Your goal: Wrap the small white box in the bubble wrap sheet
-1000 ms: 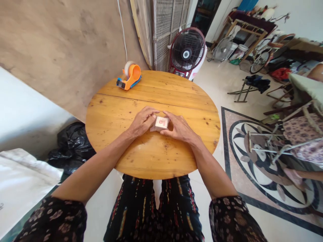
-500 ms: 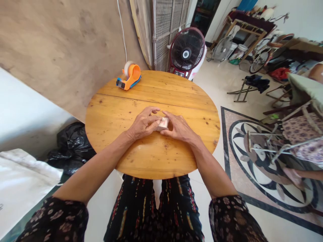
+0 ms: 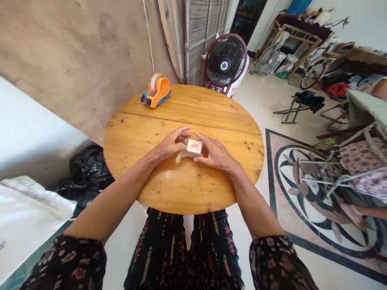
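A small whitish box (image 3: 194, 146) with a red mark on top lies on the round wooden table (image 3: 187, 189). Clear film seems to cover it, and a loose, crumpled end sticks out toward the lower left. My right hand (image 3: 215, 152) grips the box from the right, fingers at its far edge and thumb at its near edge, with a gap before the palm. At the left side is my left hand (image 3: 169, 146), fingers apart and curved, thumb close to the film; whether it touches is unclear.
An orange tape dispenser (image 3: 159, 92) with a roll of tape stands at the table's far left edge. Behind the table is a fan (image 3: 225, 60). A black plastic bag (image 3: 87, 173) sits left of the table. At the right, a person's leg (image 3: 371, 211) shows beside a metal-framed chair.
My left hand has drawn back left from the box, its thumb off the top. The red-marked top and loose film end now show. My right hand stays at the box.
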{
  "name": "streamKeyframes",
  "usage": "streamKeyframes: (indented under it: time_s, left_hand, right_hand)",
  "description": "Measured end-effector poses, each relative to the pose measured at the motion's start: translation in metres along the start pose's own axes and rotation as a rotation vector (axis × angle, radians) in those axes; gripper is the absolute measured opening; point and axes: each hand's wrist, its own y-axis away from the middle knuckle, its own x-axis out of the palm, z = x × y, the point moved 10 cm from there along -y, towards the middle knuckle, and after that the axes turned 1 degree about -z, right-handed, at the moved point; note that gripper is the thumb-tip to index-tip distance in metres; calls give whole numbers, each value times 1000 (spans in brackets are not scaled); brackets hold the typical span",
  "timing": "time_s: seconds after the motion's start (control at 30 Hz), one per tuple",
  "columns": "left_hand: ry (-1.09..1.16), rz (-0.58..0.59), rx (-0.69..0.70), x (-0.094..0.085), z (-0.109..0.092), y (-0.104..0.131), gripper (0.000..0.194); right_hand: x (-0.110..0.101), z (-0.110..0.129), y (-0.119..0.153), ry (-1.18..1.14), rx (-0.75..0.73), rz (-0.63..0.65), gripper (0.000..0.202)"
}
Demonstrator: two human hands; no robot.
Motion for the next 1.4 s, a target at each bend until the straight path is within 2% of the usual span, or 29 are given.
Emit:
streamKeyframes:
  time_s: [0.13,0.23,0.43,0.67,0.87,1.13,1.4]
  left_hand:
    - [-77,181,54,11,-9,7,91]
    - [-256,225,84,15,-16,12,100]
    - [-386,177,89,17,-21,14,100]
    - [-350,149,96,18,-27,15,94]
    - [-373,121,101,15,-29,14,89]
    - [-303,178,66,15,-17,12,105]
    - [-407,201,52,16,-17,13,101]
  right_hand:
    - [-3,-4,1,-17,3,14,96]
    - [-5,-8,2,-27,1,4,98]
    - [-4,-9,1,-13,-21,-6,99]
    - [-8,-4,0,-12,-23,-67,88]
    - [-9,-2,0,-16,-24,-72,85]
    - [-3,-8,1,-55,-25,31,108]
    - [-6,-9,2,-70,-51,4,106]
